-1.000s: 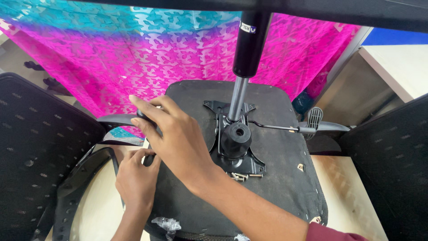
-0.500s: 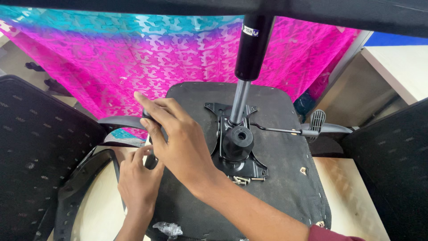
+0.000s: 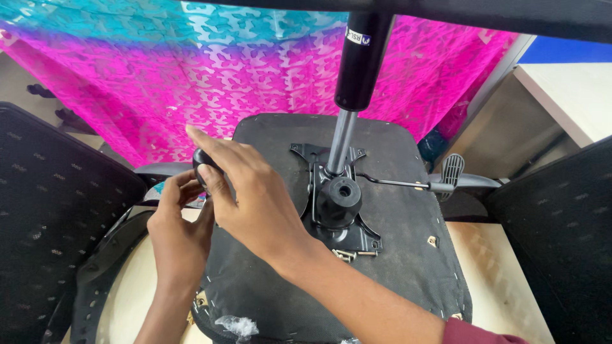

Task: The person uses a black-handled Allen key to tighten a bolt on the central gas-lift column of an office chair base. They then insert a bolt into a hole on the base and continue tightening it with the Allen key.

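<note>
Knob (image 3: pixel 203 167), black and rounded, sits at the left edge of the upturned seat base (image 3: pixel 408 280), and both my hands are on it. My right hand (image 3: pixel 252 204) comes across the underside of the seat, fingers curled over the knob from above, index finger stretched out past it. Grip is partly closed round the knob; thumb side is hidden, so can't tell how tight. My left hand (image 3: pixel 178 239) comes up from below the seat edge, fingertips bent in against the knob's underside, touching my right hand. Can't tell if it actually pinches the knob or just steadies it.

Everything else relative to the seat base:
- Centre: black metal mechanism plate (image 3: pixel 344 220) bolted on, round black boss in its middle.
- Gas lift cylinder (image 3: pixel 357 70) rises out of the plate, chrome rod below, black tube above, running up out of view.
- Right of the plate: thin lever rod ending in a grey ribbed paddle (image 3: pixel 451 172), sticking past the seat's right edge.
- Just below the plate: a few loose screws (image 3: pixel 347 255) lying on the fabric.
- Left and right of the seat: black mesh panels (image 3: pixel 54 223).
- Behind: pink and turquoise patterned cloth (image 3: pixel 191 70).
- Under it: pale wooden surface (image 3: pixel 491 255).
</note>
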